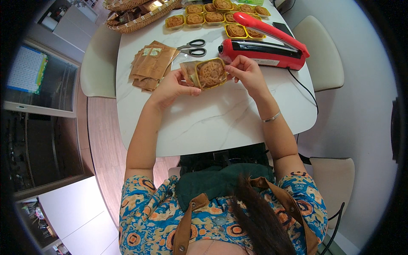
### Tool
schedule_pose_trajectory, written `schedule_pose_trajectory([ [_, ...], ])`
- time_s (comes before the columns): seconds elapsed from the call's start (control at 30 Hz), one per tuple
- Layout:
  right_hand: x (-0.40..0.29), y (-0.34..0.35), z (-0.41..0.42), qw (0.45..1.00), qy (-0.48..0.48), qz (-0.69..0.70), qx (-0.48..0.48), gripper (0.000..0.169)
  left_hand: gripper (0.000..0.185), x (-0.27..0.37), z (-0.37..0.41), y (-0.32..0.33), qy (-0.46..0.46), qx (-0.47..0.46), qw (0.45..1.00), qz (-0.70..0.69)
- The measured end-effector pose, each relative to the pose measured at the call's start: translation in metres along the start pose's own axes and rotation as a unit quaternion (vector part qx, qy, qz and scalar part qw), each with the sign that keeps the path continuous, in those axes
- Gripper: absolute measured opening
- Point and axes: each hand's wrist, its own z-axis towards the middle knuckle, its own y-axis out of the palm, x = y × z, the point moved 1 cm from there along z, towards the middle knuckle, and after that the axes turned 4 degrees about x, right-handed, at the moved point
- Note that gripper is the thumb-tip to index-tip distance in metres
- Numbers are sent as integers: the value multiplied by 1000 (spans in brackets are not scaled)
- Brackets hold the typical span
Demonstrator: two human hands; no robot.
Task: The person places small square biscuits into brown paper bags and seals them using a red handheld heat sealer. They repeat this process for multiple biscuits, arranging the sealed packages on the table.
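Between my hands, above the table, is a round patterned mooncake [211, 73] in a gold-rimmed tray inside a clear bag [188, 70]. My left hand [173, 86] grips the bag's left end, thumb along the lower edge. With thumb and fingertips, my right hand [244, 71] pinches the bag at the tray's right side. A red impulse heat sealer [295, 62] stands just beyond my right hand, its red lever arm [271, 30] raised. To the left lies a pile of flat brown packaging bags [154, 62], some with pale labels. Scissors with black and grey handles [195, 51] rest beside the pile.
Several mooncakes in gold trays [195, 19] stand at the table's far side, some stacked. A wicker basket [140, 22] holding wrapped items sits far left. The sealer's black cord [304, 89] runs over the right edge of the white marbled table [204, 127]. Chairs [322, 54] flank it.
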Motion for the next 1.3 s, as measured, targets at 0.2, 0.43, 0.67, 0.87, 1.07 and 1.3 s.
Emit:
schedule_pose_trajectory([
  [0.2, 5, -3, 3, 998, -44, -25, 48, 17, 15, 3, 3, -1, -19, 47, 997, 62],
  [0.43, 1, -5, 1, 999, -28, -18, 24, 16, 12, -5, 7, -18, 20, 22, 1000, 3],
  [0.67, 2, -6, 3, 999, -31, -6, 40, 14, 18, -7, 12, -9, -2, 76, 994, -83],
  [0.87, 4, 0, 1, 999, -35, 7, 38, 16, 23, -17, 12, 4, 51, 143, 988, 18],
  [1.07, 0, 5, 0, 996, -50, 46, 57, 12, 16, -3, 9, 12, 40, 143, 988, -38],
  [1.3, -1, 5, 1, 994, -90, 42, 53, 10, 16, -15, 12, -7, 44, 63, 996, -37],
])
